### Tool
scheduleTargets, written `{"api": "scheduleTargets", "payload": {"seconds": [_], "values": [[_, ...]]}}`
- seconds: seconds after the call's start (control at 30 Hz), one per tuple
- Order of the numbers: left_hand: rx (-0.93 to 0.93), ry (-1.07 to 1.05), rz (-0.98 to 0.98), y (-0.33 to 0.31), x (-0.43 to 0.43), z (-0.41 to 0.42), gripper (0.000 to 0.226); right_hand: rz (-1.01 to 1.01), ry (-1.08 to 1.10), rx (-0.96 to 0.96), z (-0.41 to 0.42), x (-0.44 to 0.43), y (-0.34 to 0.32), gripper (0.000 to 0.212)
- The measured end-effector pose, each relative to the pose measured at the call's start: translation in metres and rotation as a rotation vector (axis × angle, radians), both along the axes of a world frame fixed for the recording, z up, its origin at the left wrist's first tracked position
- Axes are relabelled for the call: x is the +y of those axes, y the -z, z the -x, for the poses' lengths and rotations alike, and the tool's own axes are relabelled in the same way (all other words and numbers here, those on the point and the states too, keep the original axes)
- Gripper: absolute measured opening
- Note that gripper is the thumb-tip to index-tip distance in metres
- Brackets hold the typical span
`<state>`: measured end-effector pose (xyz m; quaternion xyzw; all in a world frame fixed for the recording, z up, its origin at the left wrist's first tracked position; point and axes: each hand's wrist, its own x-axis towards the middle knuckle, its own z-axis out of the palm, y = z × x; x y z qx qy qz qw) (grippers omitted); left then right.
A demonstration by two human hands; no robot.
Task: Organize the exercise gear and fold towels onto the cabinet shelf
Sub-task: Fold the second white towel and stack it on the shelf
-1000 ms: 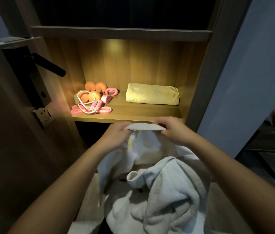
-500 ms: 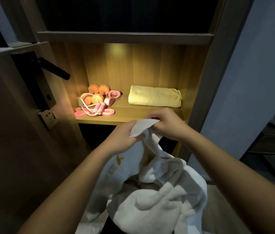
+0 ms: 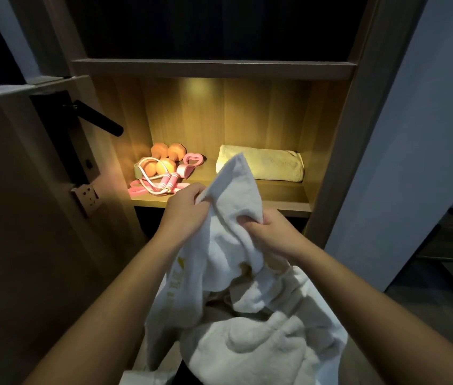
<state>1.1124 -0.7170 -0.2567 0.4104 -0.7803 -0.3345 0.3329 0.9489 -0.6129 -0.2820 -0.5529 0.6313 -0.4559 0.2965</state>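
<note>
Here both hands, the left hand (image 3: 185, 208) and right hand (image 3: 271, 232), grip the crumpled white terry towel (image 3: 233, 215) bunched between them; one corner rises above them, the rest hangs below the wrists.

Head view, downward, close before cabinet shelf (image 3: 219, 202)

white towel (image 3: 233, 195) cut off below, yellow towel (image 3: 275, 165) partly hidden behind it
</note>
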Motion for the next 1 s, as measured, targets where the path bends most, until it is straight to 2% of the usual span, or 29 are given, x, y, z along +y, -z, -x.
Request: {"api": "scheduleTargets", "payload": {"seconds": [0.23,0.37,0.43,0.5,0.53,0.6,0.67,0.73,0.8,0.83,0.9,1.0], "values": [[0.064,0.177,-0.042,-0.011,0.005,0.008,0.017,-0.057,-0.132,-0.019,-0.004,-0.001,-0.004,0.017],[0.249,0.027,-0.04,-0.012,0.0,0.015,0.03,-0.079,-0.145,-0.086,0.004,-0.002,0.001,0.015],[0.341,-0.027,-0.044,-0.014,-0.005,0.014,0.031,-0.136,-0.121,0.109,0.017,-0.006,0.009,0.017],[0.397,-0.09,-0.028,-0.016,-0.012,0.01,0.034,-0.288,-0.092,0.386,0.034,-0.008,0.027,0.018],[0.396,-0.118,-0.008,-0.016,-0.015,0.007,0.035,-0.386,-0.071,0.448,0.042,-0.006,0.038,0.02],[0.375,-0.137,0.023,-0.014,-0.021,0.001,0.036,-0.485,0.008,0.418,0.056,0.0,0.058,0.021],[0.292,-0.135,0.054,-0.008,-0.025,-0.004,0.035,-0.364,0.139,0.283,0.065,0.004,0.065,0.023],[0.034,-0.144,0.173,0.002,-0.028,-0.006,0.032,-0.167,0.239,0.124,0.066,0.002,0.053,0.025],[-0.232,-0.129,0.27,0.014,-0.028,-0.004,0.019,-0.077,0.235,0.035,0.059,-0.002,0.03,0.021],[-0.297,-0.113,0.278,0.018,-0.026,-0.001,0.013,-0.056,0.205,0.035,0.056,-0.005,0.019,0.02],[-0.314,-0.09,0.269,0.024,-0.025,0.004,0.02,-0.036,0.157,0.058,0.049,-0.007,-0.003,0.025],[-0.159,-0.114,0.148,0.024,-0.027,0.013,0.023,-0.078,0.146,0.062,0.046,-0.01,-0.023,0.031]]}}
